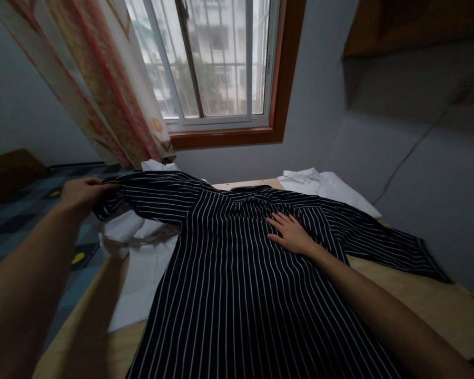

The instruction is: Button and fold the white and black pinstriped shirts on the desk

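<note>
A black shirt with thin white stripes (237,263) lies spread over the wooden table, its collar end toward the window. My left hand (82,196) grips the cuff end of the left-side sleeve and holds it out to the left, raised off the tabletop. Flat on the upper chest of the shirt rests my right hand (290,233), fingers stretched and slightly spread. The other sleeve (387,242) lies out to the right across the wood.
White cloth (142,263) lies under the shirt at the left, and another white garment (327,184) sits at the back right. The wooden table (426,310) borders a checked bedspread (79,252) on the left. A patterned curtain (110,79) hangs beside the barred window (217,63).
</note>
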`<state>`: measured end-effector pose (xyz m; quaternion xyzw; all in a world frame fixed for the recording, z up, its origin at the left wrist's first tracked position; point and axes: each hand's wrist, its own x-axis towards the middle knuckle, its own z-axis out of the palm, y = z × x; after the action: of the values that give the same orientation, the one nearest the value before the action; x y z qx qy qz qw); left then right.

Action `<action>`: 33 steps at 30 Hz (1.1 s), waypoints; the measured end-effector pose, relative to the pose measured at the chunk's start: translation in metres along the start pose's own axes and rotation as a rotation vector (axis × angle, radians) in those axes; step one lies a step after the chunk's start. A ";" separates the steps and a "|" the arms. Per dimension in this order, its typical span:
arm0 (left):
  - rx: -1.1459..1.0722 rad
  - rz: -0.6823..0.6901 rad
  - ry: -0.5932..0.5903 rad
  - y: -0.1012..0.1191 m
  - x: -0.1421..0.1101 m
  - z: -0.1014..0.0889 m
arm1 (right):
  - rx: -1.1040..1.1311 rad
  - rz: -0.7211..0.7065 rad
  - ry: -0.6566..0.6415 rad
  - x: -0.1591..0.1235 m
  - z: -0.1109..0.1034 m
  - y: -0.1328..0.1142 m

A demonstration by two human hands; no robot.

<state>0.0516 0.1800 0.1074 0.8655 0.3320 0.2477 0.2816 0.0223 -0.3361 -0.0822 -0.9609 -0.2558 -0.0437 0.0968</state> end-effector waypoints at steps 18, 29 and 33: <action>0.149 0.908 0.149 0.106 -0.152 -0.025 | 0.468 0.020 0.111 0.010 -0.016 -0.040; 0.201 1.063 -0.909 0.041 -0.187 0.068 | 1.136 0.186 -0.187 0.015 -0.015 -0.091; 0.214 0.925 -0.687 0.034 -0.171 0.107 | 0.945 0.064 -0.096 0.019 -0.010 -0.090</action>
<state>0.0199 0.0022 0.0107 0.9748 -0.1675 0.0154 0.1468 -0.0067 -0.2521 -0.0549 -0.8198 -0.2223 0.1250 0.5127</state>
